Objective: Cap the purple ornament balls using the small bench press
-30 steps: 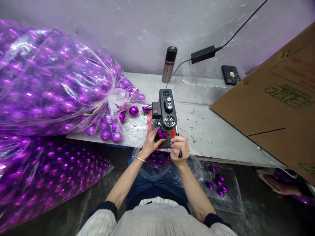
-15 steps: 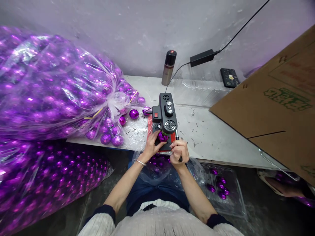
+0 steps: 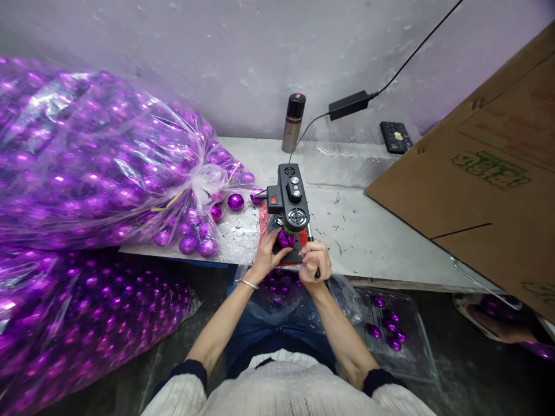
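Between the thumb and fingers of my left hand (image 3: 267,254) is a shiny purple faceted ball (image 3: 286,238), held under the head of a small black bench press (image 3: 293,196). My right hand (image 3: 315,261) is closed around the black-gripped lever (image 3: 318,273) at the press's right side. The press stands on a red and black base (image 3: 262,222), and its head hides the top of the ball. A few loose purple balls (image 3: 235,201) lie on the table left of the press.
Big clear bags of purple balls (image 3: 95,156) fill the left. Behind the press stand a spray can (image 3: 293,122), a power adapter (image 3: 348,105) and a phone (image 3: 395,137). A cardboard box (image 3: 477,173) leans in at right. Below the table, a clear tray (image 3: 416,341) holds several balls.
The view has shifted slightly. Both hands keep their grips on the ball and the lever, with hardly any movement between the frames.
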